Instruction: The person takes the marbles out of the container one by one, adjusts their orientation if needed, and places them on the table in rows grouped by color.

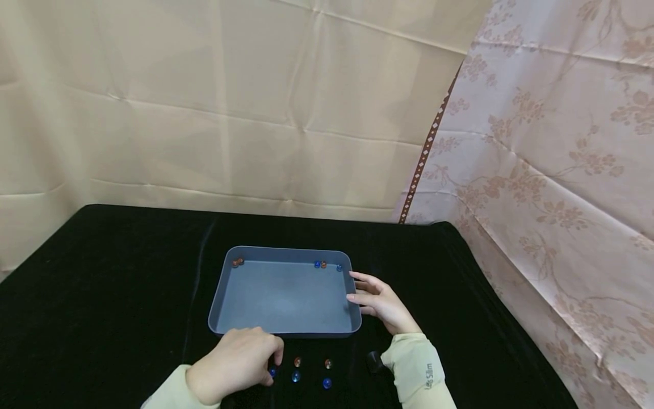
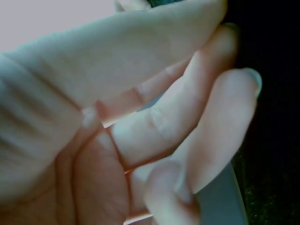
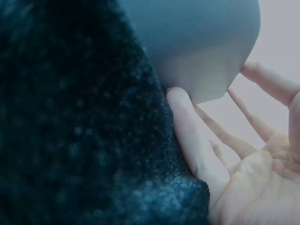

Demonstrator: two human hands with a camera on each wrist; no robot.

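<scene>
A blue marble lies between the thumb and index fingertips of my left hand, which pinches at it in front of the tray. In the left wrist view the fingers are bent and the marble is hidden. My right hand touches the right wall of the grey-blue tray, its fingers spread and fairly straight. The right wrist view shows fingertips against the tray's outer side. Before the tray lie orange marbles and blue marbles.
Inside the tray, two orange-brown marbles sit in the back left corner, and blue and orange marbles along the back right. A black cloth covers the table. A small dark object is by the right sleeve. Curtains hang behind.
</scene>
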